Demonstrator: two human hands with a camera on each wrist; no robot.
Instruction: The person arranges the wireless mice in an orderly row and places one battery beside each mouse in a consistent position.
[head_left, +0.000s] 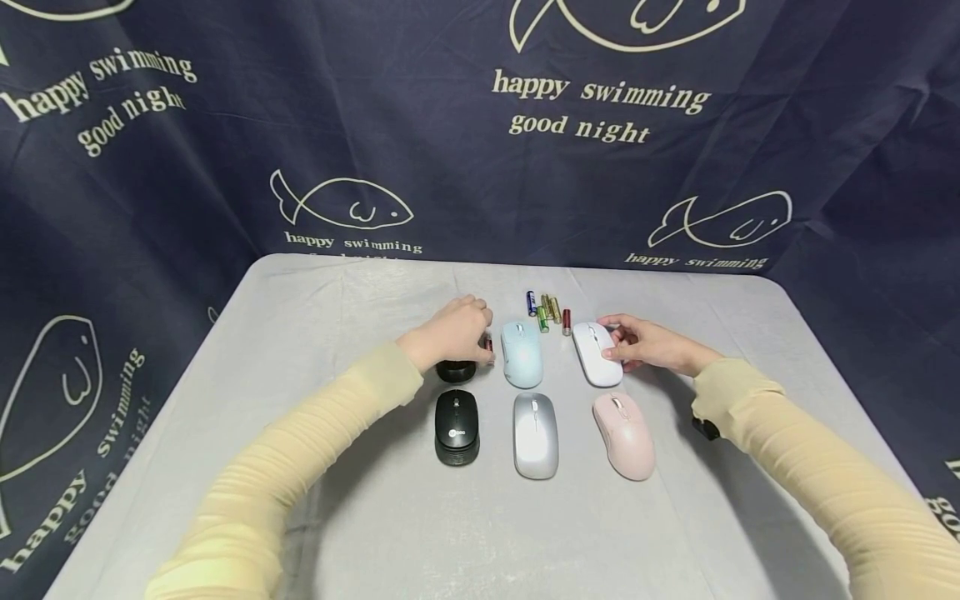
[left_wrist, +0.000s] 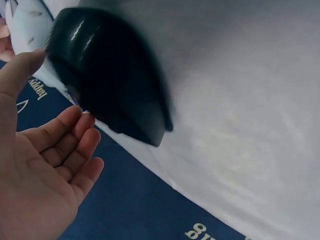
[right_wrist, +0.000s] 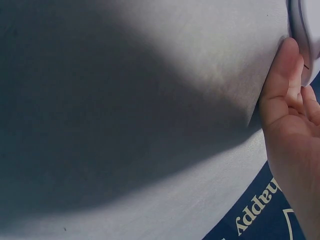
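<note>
In the head view my left hand (head_left: 453, 331) reaches over a black mouse (head_left: 456, 372) and covers most of it. Its thumb and curled forefinger hold a small red battery (head_left: 488, 342) at the hand's right side. From the left wrist, that black mouse (left_wrist: 105, 75) looms large and blurred, hiding what lies between the thumb and fingertips of the left hand (left_wrist: 45, 155). My right hand (head_left: 645, 343) grips a white mouse (head_left: 597, 354) along its right side, thumb on the edge. The right wrist view catches only the rim of the white mouse (right_wrist: 309, 37) beside the fingers.
Between the hands lies a light blue mouse (head_left: 522, 355). Nearer are another black mouse (head_left: 457, 427), a silver mouse (head_left: 536, 437) and a pink mouse (head_left: 626, 437). Behind, several batteries (head_left: 543, 319) lie together, a red one (head_left: 566, 322) beside them. A dark curtain (head_left: 465, 150) hangs at the table's far edge.
</note>
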